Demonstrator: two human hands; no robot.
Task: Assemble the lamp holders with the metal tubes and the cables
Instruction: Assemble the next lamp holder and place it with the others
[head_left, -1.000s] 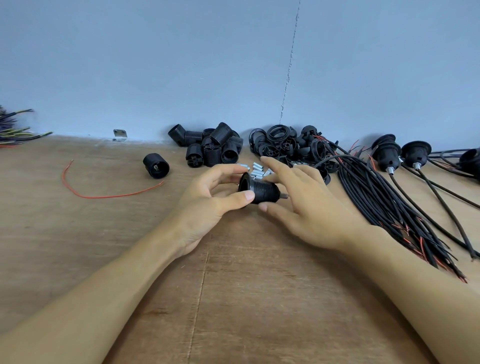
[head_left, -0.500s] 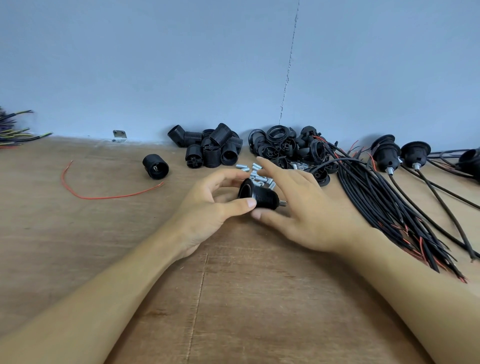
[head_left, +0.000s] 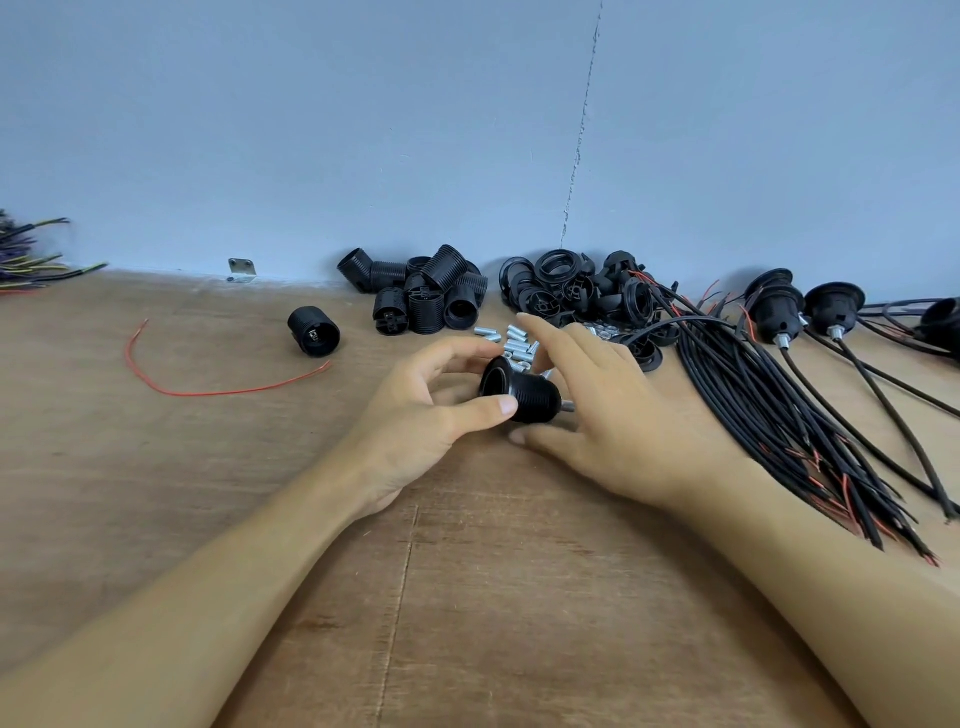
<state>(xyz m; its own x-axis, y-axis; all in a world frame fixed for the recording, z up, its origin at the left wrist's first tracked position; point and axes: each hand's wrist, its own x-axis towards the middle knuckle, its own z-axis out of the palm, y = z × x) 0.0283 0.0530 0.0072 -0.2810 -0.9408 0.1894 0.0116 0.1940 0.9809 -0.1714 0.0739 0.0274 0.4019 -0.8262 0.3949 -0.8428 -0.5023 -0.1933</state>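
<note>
My left hand (head_left: 421, 415) grips a black threaded lamp holder (head_left: 524, 395) between thumb and fingers, just above the table. A short metal tube (head_left: 569, 406) sticks out of its right end. My right hand (head_left: 613, 415) lies around that end with straight fingers, index raised and thumb tip low by the holder. Loose metal tubes (head_left: 511, 343) lie just behind the hands. A bundle of black cables (head_left: 769, 405) with red cores runs along the right.
Against the wall lie a heap of threaded holder bodies (head_left: 421, 296) and a heap of black rings and caps (head_left: 576, 291). Assembled holders with cables (head_left: 774, 312) stand far right. A lone holder (head_left: 313, 331), a red wire (head_left: 208, 391) and a wire bunch (head_left: 26, 260) lie left.
Both hands and the holder have sunk slightly toward the table. My right fingers have shifted a little around the holder's tube end.
</note>
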